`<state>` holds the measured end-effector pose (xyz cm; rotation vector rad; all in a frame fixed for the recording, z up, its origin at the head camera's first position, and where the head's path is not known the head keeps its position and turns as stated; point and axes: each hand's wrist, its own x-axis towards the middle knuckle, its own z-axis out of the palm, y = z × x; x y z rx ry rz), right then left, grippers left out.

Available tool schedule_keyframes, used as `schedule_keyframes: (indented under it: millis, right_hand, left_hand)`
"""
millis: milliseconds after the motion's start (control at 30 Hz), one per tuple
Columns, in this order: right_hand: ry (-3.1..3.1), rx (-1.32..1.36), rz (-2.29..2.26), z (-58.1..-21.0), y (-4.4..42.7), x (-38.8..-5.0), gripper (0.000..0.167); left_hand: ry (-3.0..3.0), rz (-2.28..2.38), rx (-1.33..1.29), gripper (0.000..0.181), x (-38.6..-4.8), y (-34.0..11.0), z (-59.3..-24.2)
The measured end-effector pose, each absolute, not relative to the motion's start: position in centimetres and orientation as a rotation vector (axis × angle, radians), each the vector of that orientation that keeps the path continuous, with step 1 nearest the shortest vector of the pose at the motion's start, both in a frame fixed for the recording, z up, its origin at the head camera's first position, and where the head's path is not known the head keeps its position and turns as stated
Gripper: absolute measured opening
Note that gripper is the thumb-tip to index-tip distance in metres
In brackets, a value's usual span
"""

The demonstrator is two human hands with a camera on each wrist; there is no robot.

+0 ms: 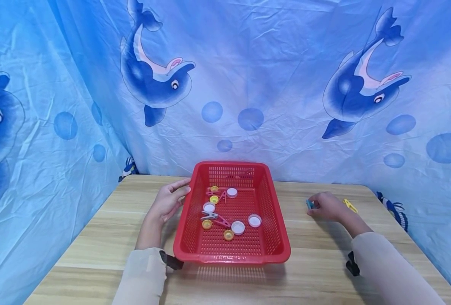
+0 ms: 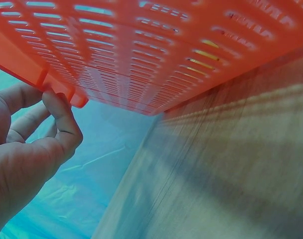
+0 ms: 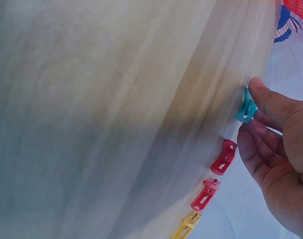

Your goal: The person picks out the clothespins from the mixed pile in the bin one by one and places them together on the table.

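The red basket (image 1: 231, 257) stands mid-table, holding white caps (image 1: 238, 228), small yellow caps (image 1: 228, 235), pink clips (image 1: 222, 220) and a grey clip (image 1: 209, 215). At its left rim, my left hand (image 1: 170, 200) pinches the edge between thumb and fingers; the left wrist view shows this hand (image 2: 37, 134) under the rim (image 2: 57, 84). To the right of the basket, my right hand (image 1: 326, 206) has thumb and fingers around a teal clip (image 1: 310, 204). In the right wrist view the teal clip (image 3: 246, 107) lies between the thumb and fingers of the hand (image 3: 281, 144).
A yellow clip (image 1: 350, 206) lies right of my right hand. In the right wrist view, a dark red clip (image 3: 224, 157), a pinkish-red clip (image 3: 206, 194) and a yellow clip (image 3: 187, 225) lie in a row on the wooden table (image 3: 116, 99). A blue dolphin-print cloth (image 1: 286, 148) hangs behind.
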<state>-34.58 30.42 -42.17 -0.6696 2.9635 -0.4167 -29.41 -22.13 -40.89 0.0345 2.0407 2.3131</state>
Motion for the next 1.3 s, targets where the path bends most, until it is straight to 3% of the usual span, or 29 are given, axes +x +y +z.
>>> schedule_keyframes:
  millis: [133,300,467,900,1300]
  right_hand:
    - [2.963,-0.648,-0.414,-42.1,30.6,-34.5,0.018]
    - [2.979,-0.67,-0.43,-41.6,31.1,-34.3,0.042]
    - [2.98,-0.673,-0.474,-40.6,31.3,-34.4,0.047]
    - [3.106,-0.82,-0.444,-35.0,29.6,-35.0,0.035]
    - [3.096,-1.053,-0.395,-32.0,23.9,-34.7,0.033]
  left_hand:
    - [2.028,2.325,0.025,0.05,-29.4,-22.0,-40.8]
    - [2.017,2.332,0.032,0.05,-29.4,-22.0,-40.8]
    - [2.029,2.326,0.025,0.05,-29.6,-22.1,-40.9]
    - [2.02,2.329,0.021,0.049,-29.4,-22.1,-40.8]
    - [2.019,2.327,0.018,0.05,-29.2,-22.1,-40.8]
